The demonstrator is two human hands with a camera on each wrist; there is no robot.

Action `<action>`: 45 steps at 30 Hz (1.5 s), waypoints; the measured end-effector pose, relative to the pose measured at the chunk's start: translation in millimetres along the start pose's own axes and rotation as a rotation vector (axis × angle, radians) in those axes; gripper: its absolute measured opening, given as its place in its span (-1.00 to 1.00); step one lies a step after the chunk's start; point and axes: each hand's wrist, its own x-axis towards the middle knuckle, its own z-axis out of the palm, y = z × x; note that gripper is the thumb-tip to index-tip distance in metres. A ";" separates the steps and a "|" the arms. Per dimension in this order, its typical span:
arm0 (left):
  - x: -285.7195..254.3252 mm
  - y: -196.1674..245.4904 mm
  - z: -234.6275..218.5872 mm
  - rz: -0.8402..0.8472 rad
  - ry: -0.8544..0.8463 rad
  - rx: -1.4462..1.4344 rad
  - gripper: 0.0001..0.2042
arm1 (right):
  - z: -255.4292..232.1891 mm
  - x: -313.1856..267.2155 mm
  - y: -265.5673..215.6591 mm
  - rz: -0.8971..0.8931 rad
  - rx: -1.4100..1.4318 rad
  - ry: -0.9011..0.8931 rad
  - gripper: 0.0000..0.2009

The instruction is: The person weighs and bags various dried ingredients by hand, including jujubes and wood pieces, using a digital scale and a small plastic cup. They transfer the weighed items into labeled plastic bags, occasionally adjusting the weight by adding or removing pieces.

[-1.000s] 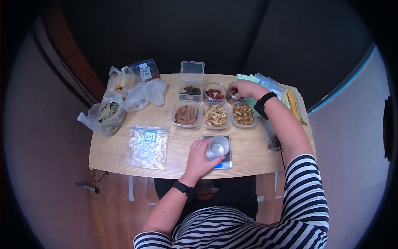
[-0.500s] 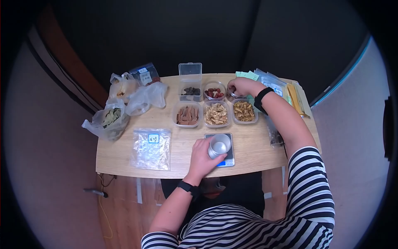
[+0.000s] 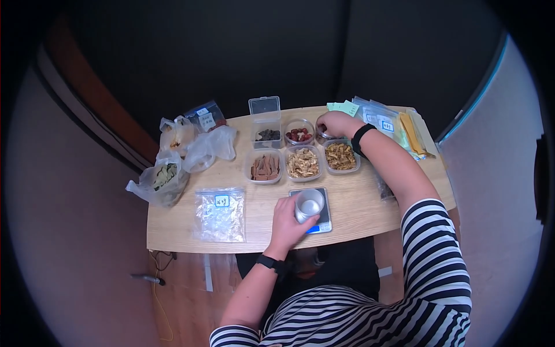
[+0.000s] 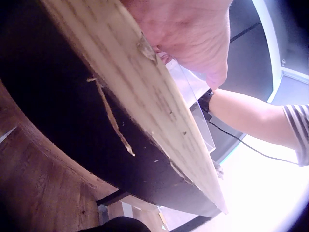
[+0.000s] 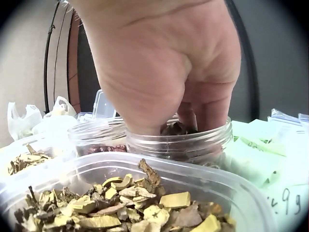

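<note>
Hands well apart. Left hand (image 3: 288, 223) curled round silvery cup (image 3: 310, 206), over digital scale (image 3: 326, 221) near table (image 3: 370, 217) front edge; can't tell if cup touches scale. Right hand (image 5: 169, 72) reaches into round clear jar (image 5: 171, 145), back row; dark pieces (image 5: 175, 129) between thumb and fingers, can't tell if pinched. Red-date jar (image 3: 299, 143) beside it. In front, 3 tubs: bark strips (image 3: 265, 166), pale slices (image 3: 302, 162), yellow-brown chips (image 3: 340, 155). Labelled zip bag (image 3: 220, 220) left of scale.
</note>
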 end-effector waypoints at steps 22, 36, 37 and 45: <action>1.0 0.0 -0.7 0.031 0.002 0.006 -0.33 | -0.4 -4.3 15.1 -0.020 0.300 0.201 -0.76; -0.1 -0.2 1.7 0.043 0.057 0.007 -0.35 | -23.9 -19.2 11.1 0.036 0.475 0.377 -0.76; 0.0 -0.4 1.9 0.036 0.055 -0.002 -0.35 | -28.3 -22.7 7.9 0.034 0.473 0.379 -0.76; 0.1 5.4 -1.5 0.006 0.054 -0.031 -0.38 | -36.2 -73.9 -54.1 -0.120 0.960 0.206 -0.78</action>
